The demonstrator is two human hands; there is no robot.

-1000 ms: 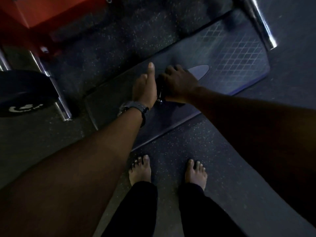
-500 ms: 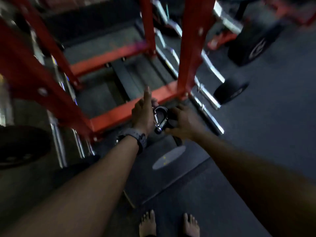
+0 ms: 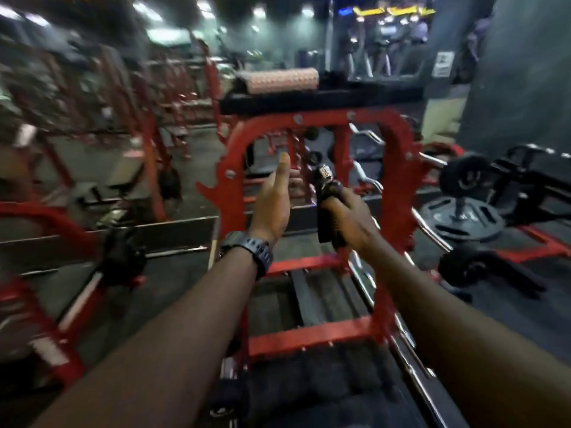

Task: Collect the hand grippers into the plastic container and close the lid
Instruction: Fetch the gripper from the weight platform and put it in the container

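In front of the red rack frame (image 3: 315,193), the right hand (image 3: 347,216) grips a hand gripper (image 3: 327,199) by its black handles – metal spring coil uppermost – while the left hand (image 3: 275,202), just beside it, is held flat with fingers straight, holding nothing.

Open gap inside the red rack frame (image 3: 312,118) straight ahead; weight plates (image 3: 463,219) crowding the right.

Left hand (image 3: 273,200) flat, fingers straight (watch on wrist); right hand (image 3: 347,216) curled, gripping.
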